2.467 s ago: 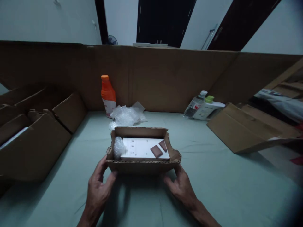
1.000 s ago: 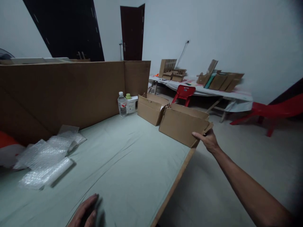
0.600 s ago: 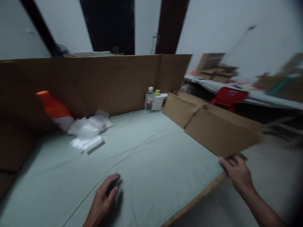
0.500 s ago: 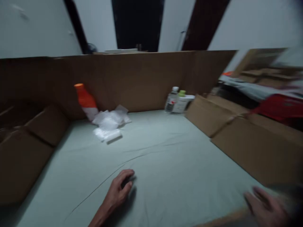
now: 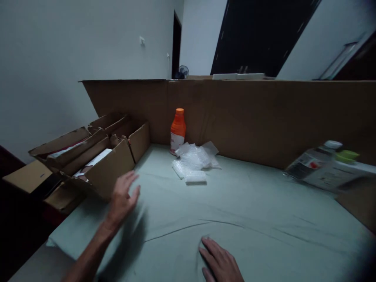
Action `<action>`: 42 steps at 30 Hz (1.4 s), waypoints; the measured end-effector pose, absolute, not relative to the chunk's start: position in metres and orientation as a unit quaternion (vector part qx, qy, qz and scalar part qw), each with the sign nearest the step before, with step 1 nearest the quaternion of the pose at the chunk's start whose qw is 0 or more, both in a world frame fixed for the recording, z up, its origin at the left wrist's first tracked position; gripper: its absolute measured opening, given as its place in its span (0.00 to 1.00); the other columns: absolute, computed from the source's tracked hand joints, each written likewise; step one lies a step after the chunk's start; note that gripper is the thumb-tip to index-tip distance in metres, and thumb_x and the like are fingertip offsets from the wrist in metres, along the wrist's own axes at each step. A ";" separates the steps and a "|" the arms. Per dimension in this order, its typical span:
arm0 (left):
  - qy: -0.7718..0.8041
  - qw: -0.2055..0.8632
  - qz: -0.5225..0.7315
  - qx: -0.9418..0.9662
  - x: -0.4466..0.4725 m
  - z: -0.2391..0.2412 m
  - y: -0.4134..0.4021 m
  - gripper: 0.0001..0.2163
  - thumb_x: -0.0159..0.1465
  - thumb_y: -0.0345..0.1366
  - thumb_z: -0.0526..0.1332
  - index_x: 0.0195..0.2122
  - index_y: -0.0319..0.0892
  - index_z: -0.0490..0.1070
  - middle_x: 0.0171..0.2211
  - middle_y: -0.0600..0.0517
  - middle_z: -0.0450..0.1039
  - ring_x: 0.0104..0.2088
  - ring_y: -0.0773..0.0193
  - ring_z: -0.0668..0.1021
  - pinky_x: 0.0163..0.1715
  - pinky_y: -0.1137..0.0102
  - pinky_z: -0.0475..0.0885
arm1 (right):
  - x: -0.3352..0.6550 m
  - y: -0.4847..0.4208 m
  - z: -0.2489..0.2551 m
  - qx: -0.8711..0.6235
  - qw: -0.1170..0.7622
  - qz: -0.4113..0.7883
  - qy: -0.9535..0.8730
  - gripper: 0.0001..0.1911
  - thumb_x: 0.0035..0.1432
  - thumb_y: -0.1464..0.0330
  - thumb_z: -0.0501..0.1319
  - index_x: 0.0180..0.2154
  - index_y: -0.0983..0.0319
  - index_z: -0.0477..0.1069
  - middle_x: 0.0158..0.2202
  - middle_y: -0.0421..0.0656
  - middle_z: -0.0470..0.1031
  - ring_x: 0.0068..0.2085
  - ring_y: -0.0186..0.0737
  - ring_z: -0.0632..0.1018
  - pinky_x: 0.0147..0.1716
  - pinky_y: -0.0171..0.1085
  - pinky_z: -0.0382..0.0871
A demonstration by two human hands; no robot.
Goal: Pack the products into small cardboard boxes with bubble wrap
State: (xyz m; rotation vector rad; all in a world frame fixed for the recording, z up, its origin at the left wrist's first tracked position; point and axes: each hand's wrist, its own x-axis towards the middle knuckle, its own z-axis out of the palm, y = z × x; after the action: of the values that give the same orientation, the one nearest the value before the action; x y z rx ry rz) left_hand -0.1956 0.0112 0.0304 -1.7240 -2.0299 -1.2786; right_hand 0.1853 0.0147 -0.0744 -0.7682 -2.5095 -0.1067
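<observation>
My left hand (image 5: 122,196) hovers, fingers spread and holding nothing, just short of the open boxes (image 5: 96,156) at the left edge of the cloth (image 5: 252,219). My right hand (image 5: 220,264) lies flat and unladen on the cloth, near me. Bubble wrap (image 5: 194,162) and the orange bottle (image 5: 178,131) sit beyond the boxes; no box is gripped yet.

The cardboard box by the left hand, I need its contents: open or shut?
Open: the cardboard box has raised flaps, with white contents visible beside the left hand.
</observation>
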 end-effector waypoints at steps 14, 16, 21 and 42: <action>-0.835 0.182 -0.168 -0.492 -0.272 0.093 0.010 0.25 0.64 0.36 0.53 0.62 0.37 0.64 0.52 0.40 0.76 0.41 0.48 0.80 0.41 0.53 0.76 | 0.168 0.012 -0.060 -0.343 0.284 0.122 -0.887 0.16 0.63 0.74 0.59 0.52 0.59 0.72 0.56 0.50 0.76 0.57 0.49 0.76 0.54 0.50 0.72; -0.783 0.218 -0.193 -0.549 -0.258 0.089 -0.001 0.22 0.65 0.37 0.53 0.60 0.40 0.68 0.48 0.43 0.78 0.35 0.54 0.79 0.36 0.60 0.75 | 0.168 0.011 -0.060 -0.342 0.288 0.132 -0.885 0.16 0.62 0.74 0.59 0.51 0.59 0.72 0.56 0.50 0.76 0.57 0.49 0.75 0.54 0.51 0.72; -0.589 0.233 -0.263 -0.727 -0.187 0.089 -0.022 0.16 0.68 0.31 0.51 0.54 0.42 0.70 0.40 0.47 0.78 0.34 0.60 0.78 0.34 0.68 0.72 | 0.170 0.011 -0.062 -0.357 0.304 0.181 -0.865 0.18 0.62 0.73 0.59 0.53 0.59 0.72 0.58 0.50 0.75 0.58 0.49 0.75 0.57 0.51 0.70; -0.754 -0.228 -0.530 -0.315 -0.125 -0.042 -0.085 0.36 0.53 0.55 0.66 0.60 0.44 0.64 0.49 0.43 0.73 0.56 0.40 0.73 0.60 0.44 0.63 | 0.159 0.024 -0.018 -0.327 0.315 0.377 -0.807 0.37 0.52 0.70 0.61 0.64 0.59 0.59 0.63 0.51 0.69 0.59 0.54 0.73 0.57 0.51 0.70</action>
State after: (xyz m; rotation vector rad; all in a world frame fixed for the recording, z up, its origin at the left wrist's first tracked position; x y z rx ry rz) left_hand -0.1249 -0.0846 -0.0418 -1.1640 -2.7875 -1.9617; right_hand 0.1587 0.0235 -0.0185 -0.8614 -2.1269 0.9924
